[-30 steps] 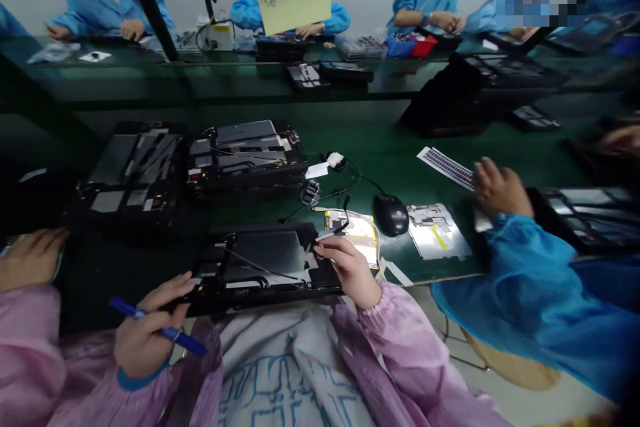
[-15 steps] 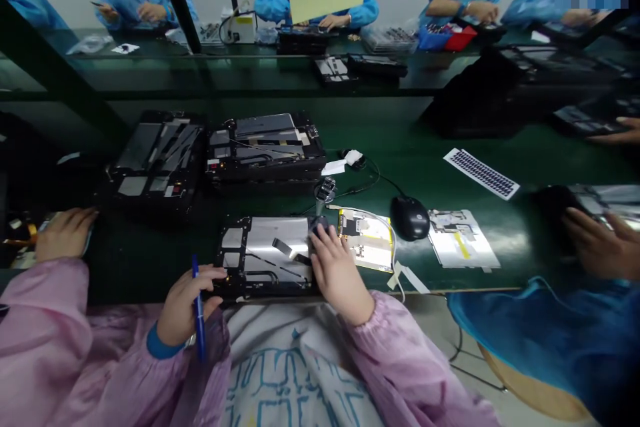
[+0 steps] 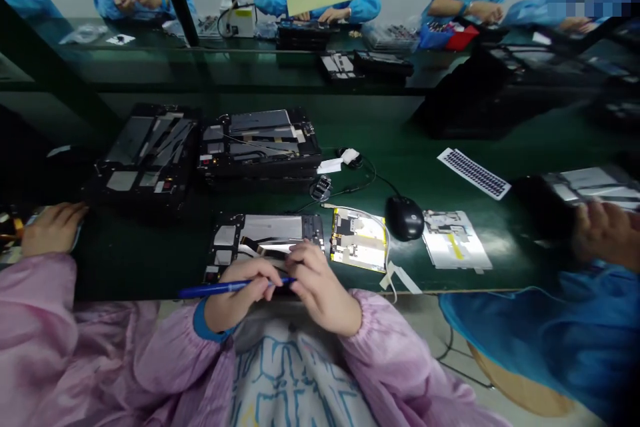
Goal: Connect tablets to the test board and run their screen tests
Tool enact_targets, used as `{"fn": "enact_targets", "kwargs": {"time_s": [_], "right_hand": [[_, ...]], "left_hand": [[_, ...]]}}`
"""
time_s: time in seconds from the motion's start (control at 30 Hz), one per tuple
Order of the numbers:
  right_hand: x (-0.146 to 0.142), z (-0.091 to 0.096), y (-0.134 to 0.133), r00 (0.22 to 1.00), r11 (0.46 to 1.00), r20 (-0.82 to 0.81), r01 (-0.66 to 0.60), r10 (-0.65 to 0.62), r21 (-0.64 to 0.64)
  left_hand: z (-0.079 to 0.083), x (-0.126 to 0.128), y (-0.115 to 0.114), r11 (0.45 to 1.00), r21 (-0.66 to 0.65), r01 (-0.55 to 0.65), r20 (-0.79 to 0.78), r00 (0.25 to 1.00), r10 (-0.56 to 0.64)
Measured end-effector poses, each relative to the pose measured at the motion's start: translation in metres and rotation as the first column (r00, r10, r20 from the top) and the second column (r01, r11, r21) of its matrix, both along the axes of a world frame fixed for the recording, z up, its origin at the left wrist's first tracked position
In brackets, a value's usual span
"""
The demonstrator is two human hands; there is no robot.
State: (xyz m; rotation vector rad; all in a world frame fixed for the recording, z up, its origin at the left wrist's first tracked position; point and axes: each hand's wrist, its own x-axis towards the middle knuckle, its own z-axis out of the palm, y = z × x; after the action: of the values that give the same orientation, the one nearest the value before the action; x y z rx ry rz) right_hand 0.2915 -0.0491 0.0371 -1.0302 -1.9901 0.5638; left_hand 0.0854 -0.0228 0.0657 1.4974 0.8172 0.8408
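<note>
In front of me lies an opened tablet body (image 3: pixel 273 225) with a silver panel, black frame and dark ribbon cables (image 3: pixel 253 245). My left hand (image 3: pixel 243 290) is closed round a blue pen (image 3: pixel 207 289), held almost level over the tablet's near edge. My right hand (image 3: pixel 323 290) is over the tablet's lower right part, its fingers bent and pressed together. Its fingertips are close to the pen's right end; what they grip, if anything, is hidden. Just right of the tablet lies a yellow-edged component panel (image 3: pixel 357 240) with a white cable (image 3: pixel 389 240) across its side.
Two stacks of opened tablets, left (image 3: pixel 145 153) and middle (image 3: pixel 260 147), stand behind. Rightward are a black mouse (image 3: pixel 405 218), a silver panel (image 3: pixel 457 240) and a label sheet (image 3: pixel 474 173). Co-workers' hands are at left (image 3: pixel 53 230) and right (image 3: pixel 607 233).
My left hand has moved right over the tablet, turning the pen from upright to nearly level. My right hand has drawn nearer to me and curled its fingers, beside the left one.
</note>
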Motion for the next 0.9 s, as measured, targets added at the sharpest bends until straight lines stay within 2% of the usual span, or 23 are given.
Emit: {"fn": "enact_targets", "kwargs": {"time_s": [0.07,0.1,0.2,0.3,0.4,0.5,0.57,0.7,0.8,0.9], "right_hand": [[0.022,-0.002,0.018,0.992,0.994,-0.064,0.108,-0.110,-0.035],[0.034,-0.005,0.032,0.977,0.979,-0.060,0.202,-0.204,-0.042],[0.063,-0.020,0.076,0.922,0.928,0.110,0.374,-0.371,0.000],[0.073,-0.039,0.109,0.858,0.909,0.318,0.417,-0.403,0.026],[0.072,-0.050,0.119,0.806,0.911,0.455,0.412,-0.379,0.029],[0.071,-0.050,0.119,0.770,0.905,0.512,0.424,-0.381,0.035],[0.071,-0.046,0.114,0.779,0.907,0.501,0.421,-0.377,0.026],[0.060,-0.036,0.086,0.851,0.892,0.297,0.452,-0.432,0.003],[0.046,-0.033,0.051,0.939,0.943,0.126,0.328,-0.319,-0.055],[0.038,-0.035,0.023,0.985,0.979,0.057,0.166,-0.160,-0.116]], "left_hand": [[0.000,-0.001,0.004,0.996,-0.038,-0.075,0.075,0.994,0.078],[-0.001,0.000,0.007,0.994,-0.072,-0.088,0.074,0.993,0.093],[-0.008,0.013,0.013,0.983,-0.182,-0.005,-0.090,0.996,-0.012],[-0.022,0.033,0.016,0.984,-0.177,0.034,-0.250,0.965,-0.078],[-0.035,0.044,0.020,0.991,-0.108,0.074,-0.349,0.931,-0.107],[-0.039,0.047,0.023,0.988,-0.039,0.149,-0.407,0.901,-0.152],[-0.037,0.047,0.024,0.983,0.000,0.185,-0.436,0.885,-0.166],[-0.034,0.047,0.022,0.972,0.047,0.232,-0.442,0.877,-0.188],[-0.036,0.043,0.021,0.983,0.034,0.182,-0.380,0.912,-0.156],[-0.040,0.038,0.019,0.997,-0.014,0.078,-0.250,0.965,-0.079]]}}
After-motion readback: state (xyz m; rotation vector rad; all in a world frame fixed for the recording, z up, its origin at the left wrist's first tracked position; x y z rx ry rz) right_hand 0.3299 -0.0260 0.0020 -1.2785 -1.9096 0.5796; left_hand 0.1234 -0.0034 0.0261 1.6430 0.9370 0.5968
